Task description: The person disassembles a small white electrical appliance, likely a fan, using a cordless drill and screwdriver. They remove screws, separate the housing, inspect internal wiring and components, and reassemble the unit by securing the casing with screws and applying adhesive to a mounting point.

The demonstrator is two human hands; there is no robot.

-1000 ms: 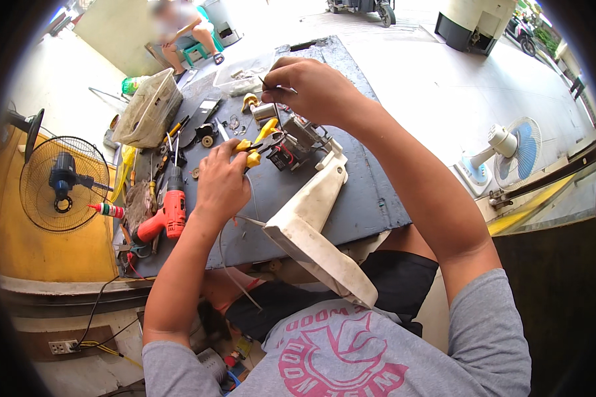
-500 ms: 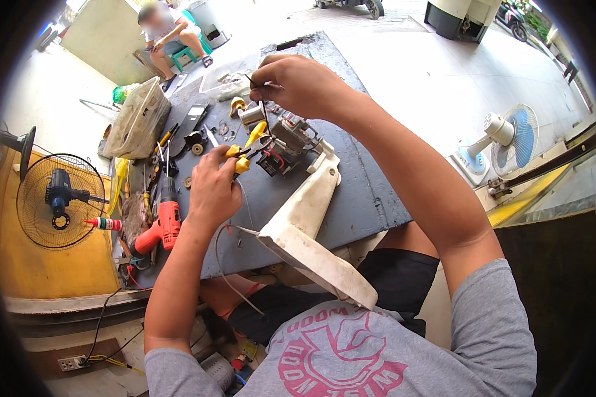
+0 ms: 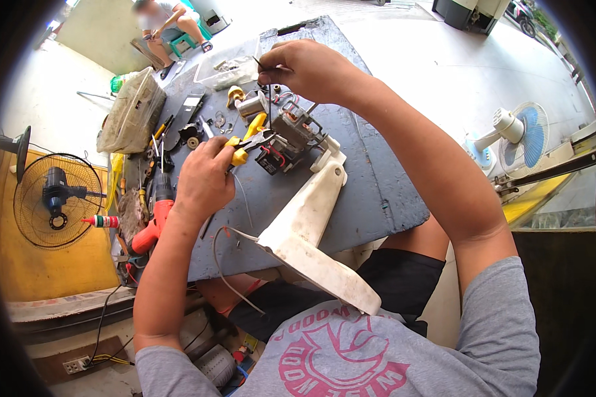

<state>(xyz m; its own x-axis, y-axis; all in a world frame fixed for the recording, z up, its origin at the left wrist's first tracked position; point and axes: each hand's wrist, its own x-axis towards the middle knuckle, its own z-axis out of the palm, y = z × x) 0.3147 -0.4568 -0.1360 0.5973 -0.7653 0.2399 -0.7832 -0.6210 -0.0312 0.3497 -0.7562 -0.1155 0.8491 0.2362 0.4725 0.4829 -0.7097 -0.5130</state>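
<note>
My left hand (image 3: 208, 175) grips yellow-handled pliers (image 3: 237, 149), their jaws at a black wire (image 3: 270, 112) by the exposed fan motor (image 3: 297, 129). Above it, my right hand (image 3: 301, 69) pinches the raised black wire, fingers closed. A black capacitor (image 3: 269, 160) with red wires hangs at the motor's front. The white plastic fan body (image 3: 301, 221) reaches from the motor over the bench edge to my lap, a grey cable (image 3: 218, 261) beside it.
The dark bench (image 3: 384, 192) holds a red drill (image 3: 151, 235), screwdrivers (image 3: 157, 145), small parts (image 3: 220, 120) and plastic bins (image 3: 129, 112), (image 3: 226, 73). Fans stand left (image 3: 55, 195) and right (image 3: 520, 135). A person (image 3: 172, 33) sits on a stool beyond the bench.
My right hand has risen slightly relative to the motor with the black wire. My left hand and pliers stay near the same spot. The whole view has shifted a little.
</note>
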